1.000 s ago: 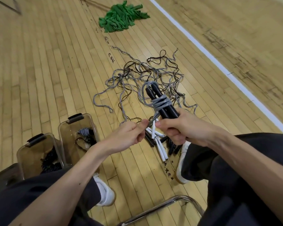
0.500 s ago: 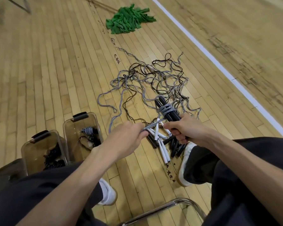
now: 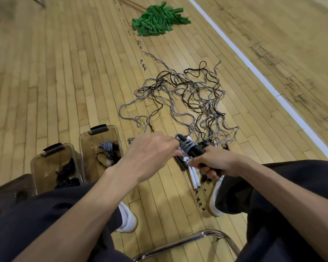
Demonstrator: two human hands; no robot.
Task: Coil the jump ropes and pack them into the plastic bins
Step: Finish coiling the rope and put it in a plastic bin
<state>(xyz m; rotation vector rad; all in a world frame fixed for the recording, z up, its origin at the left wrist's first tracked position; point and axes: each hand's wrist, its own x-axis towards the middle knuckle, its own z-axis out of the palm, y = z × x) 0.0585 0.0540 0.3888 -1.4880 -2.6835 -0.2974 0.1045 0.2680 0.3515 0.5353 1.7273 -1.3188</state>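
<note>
Head camera first: where is the rope that is being worked on?

— Just on the near side of the tangle of loose ropes [image 3: 187,97], held up off the floor. It is a jump rope [image 3: 190,148]: black handles side by side with grey cord wound round them several times.

— Who holds it?

— The right hand [image 3: 219,164] grips the near ends of the handles, with the fingers curled tight round them and the thumb lying along the top. The left hand [image 3: 150,157] meets the bundle from the left with its back to the camera. Its fingers are bunched together and reach to the grey wraps. Whether they pinch the cord I cannot tell, since the tips are hidden.

— And the bins?

— Two clear ones stand to the near left of the tangle, just beside each other. The first bin [image 3: 87,148], closer to the tangle, holds a wound grey rope with dark handles. The second bin [image 3: 40,167], farther from it, holds dark beaded cord.

— Anything else round the tangle?

— White handles [image 3: 194,178] and more black ones lie on the floor at its near edge, below the hands. A heap of green cloth [image 3: 157,21] lies well beyond its far side. A white line [image 3: 254,70] runs past it on the right.
</note>
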